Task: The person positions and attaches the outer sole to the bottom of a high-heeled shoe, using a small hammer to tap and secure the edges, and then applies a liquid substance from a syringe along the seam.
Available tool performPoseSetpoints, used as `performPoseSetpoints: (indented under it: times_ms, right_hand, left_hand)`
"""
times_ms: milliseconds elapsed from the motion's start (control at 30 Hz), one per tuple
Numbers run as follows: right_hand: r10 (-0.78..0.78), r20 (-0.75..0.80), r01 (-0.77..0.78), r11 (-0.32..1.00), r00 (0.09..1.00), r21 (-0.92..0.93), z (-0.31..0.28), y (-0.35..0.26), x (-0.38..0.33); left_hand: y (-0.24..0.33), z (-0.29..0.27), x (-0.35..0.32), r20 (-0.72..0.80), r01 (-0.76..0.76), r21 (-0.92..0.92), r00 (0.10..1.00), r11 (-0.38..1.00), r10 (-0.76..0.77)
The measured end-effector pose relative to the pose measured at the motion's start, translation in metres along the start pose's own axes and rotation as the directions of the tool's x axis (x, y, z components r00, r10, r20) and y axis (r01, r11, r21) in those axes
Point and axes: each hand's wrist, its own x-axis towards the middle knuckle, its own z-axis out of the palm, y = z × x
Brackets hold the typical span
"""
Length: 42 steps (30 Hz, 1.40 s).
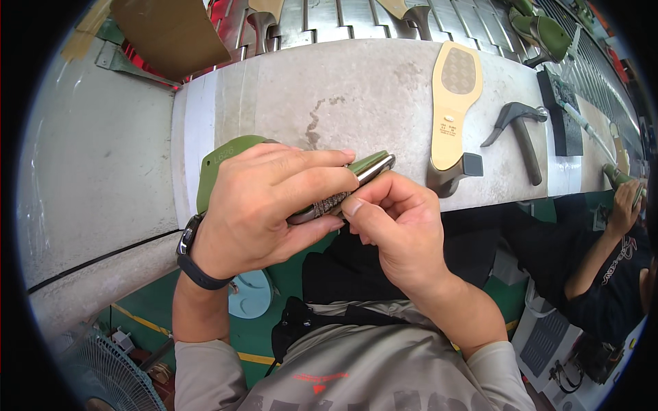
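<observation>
The left hand (264, 205) covers most of the green shoe form (223, 163); the co-worker's arm (606, 240) is cut off at the right edge

A long pale grey desk (356, 89) with a stained, worn top runs across the view, bending toward the rim. Behind it lies a metal slatted conveyor (343, 17). Below the desk the floor (288, 274) is green with a yellow line (137, 318). A fan (103, 377) stands at lower left.
</observation>
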Motion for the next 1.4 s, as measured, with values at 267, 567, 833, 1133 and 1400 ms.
performPoseSetpoints:
  times_ms: [267, 567, 833, 1133, 1400]
  right_hand:
    - [0.121, 0.035, -0.103, 0.944, 0.992, -0.315, -0.018, -0.018, 0.018]
    - [-0.303, 0.059, 0.280, 0.767, 0.951, -0.578, -0.029, -0.016, -0.001]
    - [-0.574, -0.039, 0.505, 0.749, 0.818, -0.429, -0.070, -0.042, 0.025]
    - [-0.486, -0.089, 0.360, 0.747, 0.870, -0.558, -0.083, -0.042, 0.046]
    - [-0.466, -0.145, 0.328, 0.781, 0.873, -0.530, -0.081, -0.038, 0.045]
  left_hand:
    - [0.000, 0.001, 0.002, 0.010, 0.023, 0.039, 1.000, 0.999, -0.023]
    - [0.015, 0.004, 0.007, 0.002, 0.279, -0.029, 0.960, 0.960, -0.279]
    - [0.041, 0.021, 0.029, -0.088, 0.447, 0.231, 0.894, 0.864, -0.439]
    - [0.020, -0.005, 0.040, 0.336, 0.246, 0.247, 0.885, 0.937, -0.321]
    - [0.018, -0.026, 0.058, -0.021, 0.416, -0.637, 0.832, 0.649, -0.554]
